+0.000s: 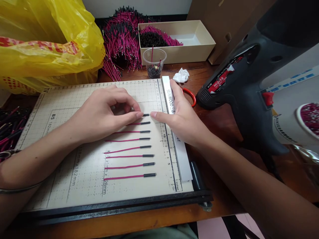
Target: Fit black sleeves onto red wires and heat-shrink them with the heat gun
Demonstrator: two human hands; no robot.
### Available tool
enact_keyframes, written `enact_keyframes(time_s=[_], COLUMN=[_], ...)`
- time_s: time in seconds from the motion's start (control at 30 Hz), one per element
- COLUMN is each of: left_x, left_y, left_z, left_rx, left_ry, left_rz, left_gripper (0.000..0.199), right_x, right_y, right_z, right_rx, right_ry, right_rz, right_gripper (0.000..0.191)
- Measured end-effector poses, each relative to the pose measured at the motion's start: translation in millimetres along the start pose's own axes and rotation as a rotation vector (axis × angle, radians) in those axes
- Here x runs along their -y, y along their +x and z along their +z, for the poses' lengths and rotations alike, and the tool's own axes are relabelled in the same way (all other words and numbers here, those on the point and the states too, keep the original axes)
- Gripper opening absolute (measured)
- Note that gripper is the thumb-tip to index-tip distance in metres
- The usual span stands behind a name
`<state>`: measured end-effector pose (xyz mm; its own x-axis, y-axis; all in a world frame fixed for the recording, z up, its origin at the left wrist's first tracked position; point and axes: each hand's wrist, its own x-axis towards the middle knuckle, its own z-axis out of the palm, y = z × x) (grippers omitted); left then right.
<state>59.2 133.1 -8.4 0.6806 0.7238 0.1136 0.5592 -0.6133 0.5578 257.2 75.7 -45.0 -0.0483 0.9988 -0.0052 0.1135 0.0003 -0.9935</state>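
Note:
My left hand (109,111) pinches a short wire whose black sleeve (146,115) shows past the thumb and forefinger. The thumb tip of my right hand (179,114) is at the sleeve's free end, while the other fingers lie over the white ruler strip (183,159) of the paper cutter. Below the hands, several pink wires (127,156) with black sleeves on their right ends lie side by side on the gridded cutter board (87,196). My left hand partly covers the upper ones.
Behind the board are a plastic cup (155,63), a cream box (179,51) and a pile of wires (122,36). A yellow bag (50,49) stands left. Right are orange scissors handles (189,96), a heat gun (234,76), crumpled tissue (181,75) and a paper cup (286,127).

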Motion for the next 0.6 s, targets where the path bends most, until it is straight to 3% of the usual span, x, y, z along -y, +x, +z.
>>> enact_keyframes(time_s=[0.6], left_x=[1.8], left_y=[-2.5], left_z=[-5.5], left_rx=[0.003], left_ry=[-0.013], left_rz=[-0.021], left_gripper=[0.025], right_x=[1.2], right_y=[0.5], right_z=[0.1], right_rx=[-0.014], right_ry=[0.002], right_rz=[0.003], right_gripper=[0.086])
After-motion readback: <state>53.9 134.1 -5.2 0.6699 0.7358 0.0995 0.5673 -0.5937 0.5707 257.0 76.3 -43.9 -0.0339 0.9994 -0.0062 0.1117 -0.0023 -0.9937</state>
